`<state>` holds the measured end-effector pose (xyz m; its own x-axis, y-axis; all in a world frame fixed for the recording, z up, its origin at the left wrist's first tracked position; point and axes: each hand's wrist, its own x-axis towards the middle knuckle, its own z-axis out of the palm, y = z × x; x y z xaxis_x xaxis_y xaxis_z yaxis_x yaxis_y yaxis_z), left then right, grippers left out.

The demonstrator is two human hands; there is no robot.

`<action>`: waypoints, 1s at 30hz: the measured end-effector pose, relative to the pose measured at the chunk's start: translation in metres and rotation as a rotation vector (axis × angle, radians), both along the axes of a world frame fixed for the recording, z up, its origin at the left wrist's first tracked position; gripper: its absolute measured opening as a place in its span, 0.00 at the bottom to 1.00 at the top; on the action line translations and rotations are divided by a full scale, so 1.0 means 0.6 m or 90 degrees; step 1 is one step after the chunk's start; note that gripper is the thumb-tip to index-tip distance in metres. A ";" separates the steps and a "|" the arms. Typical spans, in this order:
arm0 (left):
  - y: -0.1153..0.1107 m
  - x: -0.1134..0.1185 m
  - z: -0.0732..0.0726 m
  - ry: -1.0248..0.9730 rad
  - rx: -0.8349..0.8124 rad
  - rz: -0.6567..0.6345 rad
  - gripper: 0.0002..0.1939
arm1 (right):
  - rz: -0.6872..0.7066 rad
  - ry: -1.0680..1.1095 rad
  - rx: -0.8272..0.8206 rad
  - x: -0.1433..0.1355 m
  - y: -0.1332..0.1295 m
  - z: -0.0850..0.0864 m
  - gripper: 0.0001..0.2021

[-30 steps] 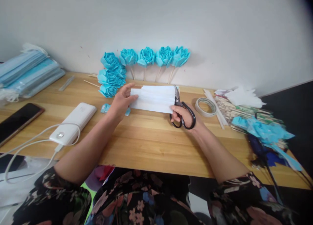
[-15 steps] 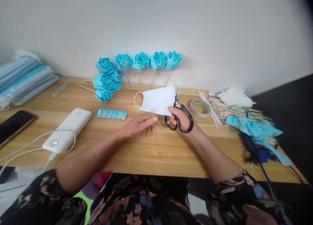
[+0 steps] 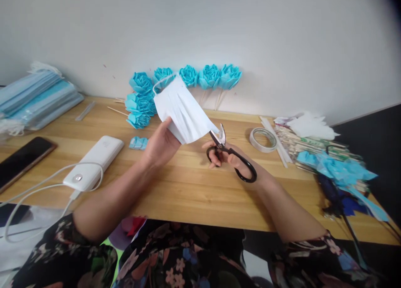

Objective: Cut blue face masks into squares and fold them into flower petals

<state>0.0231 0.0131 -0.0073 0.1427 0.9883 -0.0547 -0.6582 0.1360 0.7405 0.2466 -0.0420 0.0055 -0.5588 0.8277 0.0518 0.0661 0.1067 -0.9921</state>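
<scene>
Our left hand (image 3: pixel 161 144) is clamped on a white pleated mask (image 3: pixel 184 110), the thumb over its near face and the other fingers mostly hidden behind. Our right hand (image 3: pixel 230 158) is closed around the black handles of the scissors (image 3: pixel 221 146), whose blades stand parted. We hold the mask tilted above the table (image 3: pixel 188 192), between us and the wall (image 3: pixel 200 24). Its ear loop (image 3: pixel 154 87) is at the upper left, and its lower right corner reaches the blades; we cannot tell whether they touch it.

Behind the mask we see a row of blue flowers (image 3: pixel 209 77) on thin sticks, leaning at the wall, with more of them clustered to the left. Just beside our left hand lies a folded blue strip (image 3: pixel 138 143), partly covered by the hand. Farther left we have a white power bank (image 3: pixel 103 152) with a cable, a dark phone (image 3: pixel 26 156) and a stack of masks (image 3: pixel 40 98). To the right of the scissors lies a roll of tape (image 3: pixel 255 144), near some pale strips (image 3: pixel 277 141). Beyond these we see a pile of sticks (image 3: pixel 302 141), white scraps (image 3: pixel 313 126) and crumpled blue material (image 3: pixel 338 167).
</scene>
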 end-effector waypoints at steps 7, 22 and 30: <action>0.027 -0.034 0.013 0.009 0.029 0.161 0.17 | -0.088 -0.630 0.345 0.058 0.026 0.011 0.27; -0.037 0.017 -0.030 0.191 0.121 -0.183 0.20 | -0.354 -0.042 0.101 -0.023 0.004 -0.023 0.26; -0.027 0.017 -0.038 0.412 0.089 -0.004 0.27 | -0.571 -0.102 0.237 -0.026 0.002 -0.038 0.15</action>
